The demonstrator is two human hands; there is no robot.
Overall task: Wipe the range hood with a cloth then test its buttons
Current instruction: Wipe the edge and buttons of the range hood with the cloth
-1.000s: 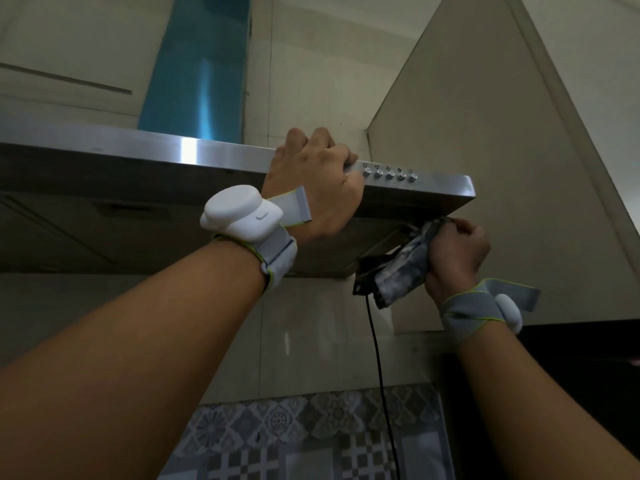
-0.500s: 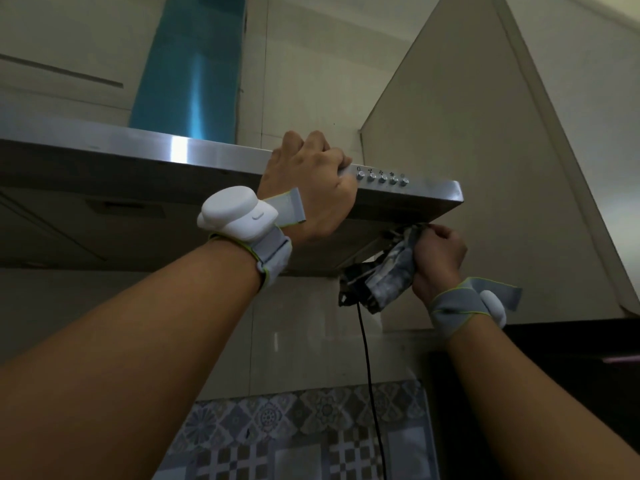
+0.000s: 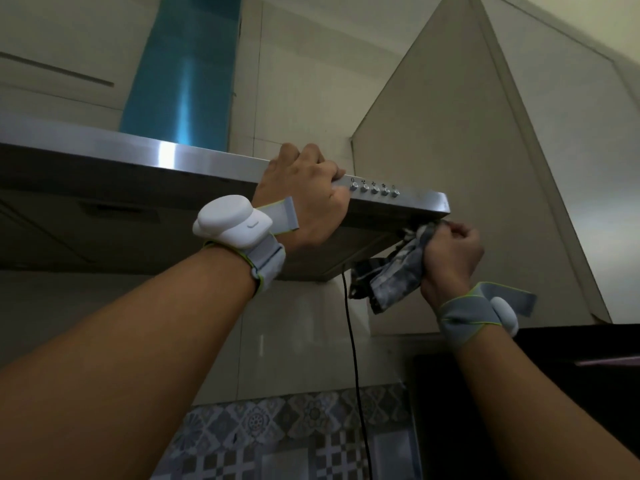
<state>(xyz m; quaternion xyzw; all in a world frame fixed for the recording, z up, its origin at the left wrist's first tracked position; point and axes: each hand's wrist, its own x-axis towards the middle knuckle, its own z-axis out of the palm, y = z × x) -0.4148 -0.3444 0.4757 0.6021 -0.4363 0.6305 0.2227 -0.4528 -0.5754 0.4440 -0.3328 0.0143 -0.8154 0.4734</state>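
The stainless steel range hood (image 3: 145, 157) spans the upper left, seen from below, with a row of several round buttons (image 3: 374, 191) near its right end. My left hand (image 3: 304, 199) grips the hood's front edge just left of the buttons, fingers curled over the top. My right hand (image 3: 450, 261) holds a crumpled grey patterned cloth (image 3: 391, 275) and presses its top against the underside of the hood's right front corner. Most of the cloth hangs below the hood.
A blue-filmed chimney (image 3: 187, 74) rises above the hood. A beige cabinet side (image 3: 467, 202) stands right of the hood. A black cord (image 3: 353, 358) hangs down the wall over patterned tiles (image 3: 287, 438). A dark appliance (image 3: 554, 375) sits lower right.
The right hand with the cloth has shifted slightly along the underside of the hood's right corner. The left hand keeps its grip on the front edge. The view has shifted a little.
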